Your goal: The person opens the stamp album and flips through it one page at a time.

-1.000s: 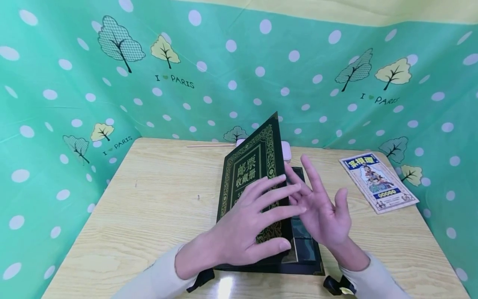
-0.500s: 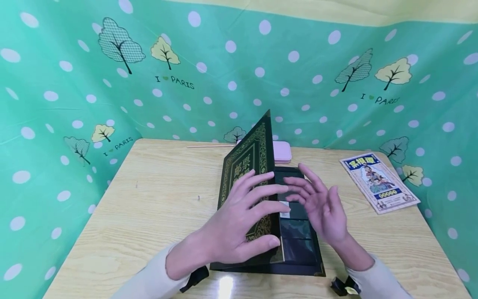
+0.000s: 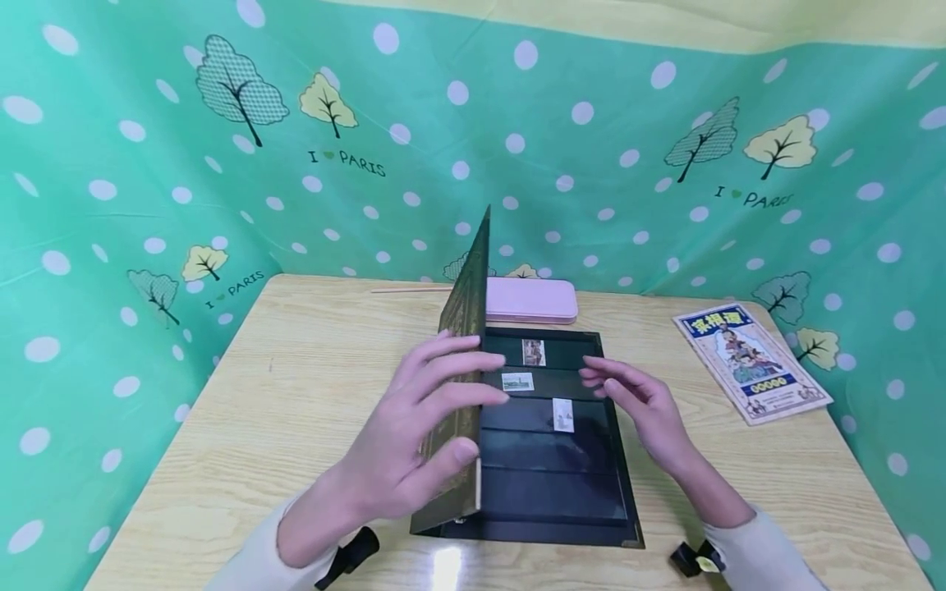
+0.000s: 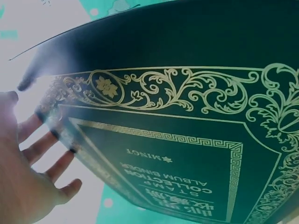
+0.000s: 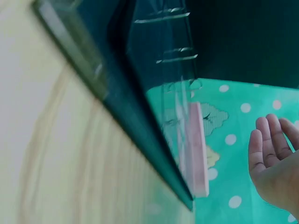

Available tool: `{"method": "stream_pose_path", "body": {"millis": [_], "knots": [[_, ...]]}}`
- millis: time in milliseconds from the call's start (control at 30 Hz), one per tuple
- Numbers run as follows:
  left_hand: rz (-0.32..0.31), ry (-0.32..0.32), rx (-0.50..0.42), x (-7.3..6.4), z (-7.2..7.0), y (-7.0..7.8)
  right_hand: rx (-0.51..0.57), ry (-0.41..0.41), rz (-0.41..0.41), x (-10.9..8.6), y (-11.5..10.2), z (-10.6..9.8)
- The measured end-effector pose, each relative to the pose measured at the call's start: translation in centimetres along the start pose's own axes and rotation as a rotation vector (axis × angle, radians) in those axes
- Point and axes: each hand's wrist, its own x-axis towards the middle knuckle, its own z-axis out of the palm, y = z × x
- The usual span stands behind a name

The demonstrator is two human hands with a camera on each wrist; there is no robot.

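A dark green stamp album lies on the table, its front cover [image 3: 470, 300] standing nearly upright and hinged at the left. Gold scrollwork and lettering show on the cover's outer face [image 4: 177, 140] in the left wrist view. My left hand [image 3: 406, 439] is at the cover's outer side, fingers spread and fairly straight, fingertips right at its free edge. The black pocket page [image 3: 547, 497] inside holds three small stamps: a brownish one [image 3: 534, 352], a greenish one [image 3: 517, 382] and a pale one [image 3: 563, 415]. My right hand [image 3: 650, 410], fingers loosely bent, hovers over the page's right edge, holding nothing.
Behind the album lies a pink case [image 3: 532, 300], with a thin stick [image 3: 410, 290] to its left. A colourful printed booklet [image 3: 752, 361] lies at the right. Metal binder rings [image 5: 162, 17] show in the right wrist view. Polka-dot cloth [image 3: 443, 123] surrounds the table.
The album's cover has swung left to nearly upright along with my left hand, baring the page and its stamps. My right hand has drawn away from the cover, lower and rightward.
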Motion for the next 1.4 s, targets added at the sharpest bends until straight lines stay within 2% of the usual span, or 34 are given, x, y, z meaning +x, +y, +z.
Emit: {"method": "stream_pose_path", "body": {"millis": [200,367,533,767,1033,1100,1300,1367,1400], "knots": [[-0.007,0.211,-0.045,-0.6,-1.1,-0.4,-0.13,-0.021,0.053,0.0,1.0,-0.7],[-0.088,0.292,-0.128,-1.4,-2.3,-0.5,-0.289,-0.055,0.088,0.0,2.0,-1.2],[-0.159,0.343,-0.173,-2.3,-4.0,-0.5,-0.399,-0.085,0.117,0.0,2.7,-1.7],[-0.301,0.318,-0.225,-4.0,-7.7,-0.3,-0.501,-0.105,0.114,0.2,3.4,-2.4],[-0.448,0.31,-0.395,-6.9,-11.9,-0.7,-0.597,-0.208,0.117,0.2,4.5,-3.1],[-0.524,0.304,-0.389,-7.8,-13.0,-0.7,-0.618,-0.227,0.109,0.2,4.7,-3.2],[-0.647,0.269,-0.347,-10.6,-15.9,-1.1,-0.655,-0.235,0.1,0.3,5.2,-3.5],[-0.699,0.252,-0.283,-11.5,-16.7,-1.3,-0.663,-0.232,0.097,0.5,5.4,-3.7],[-0.744,0.233,-0.209,-11.9,-17.2,-1.4,-0.664,-0.231,0.097,0.6,5.4,-3.7]]}}
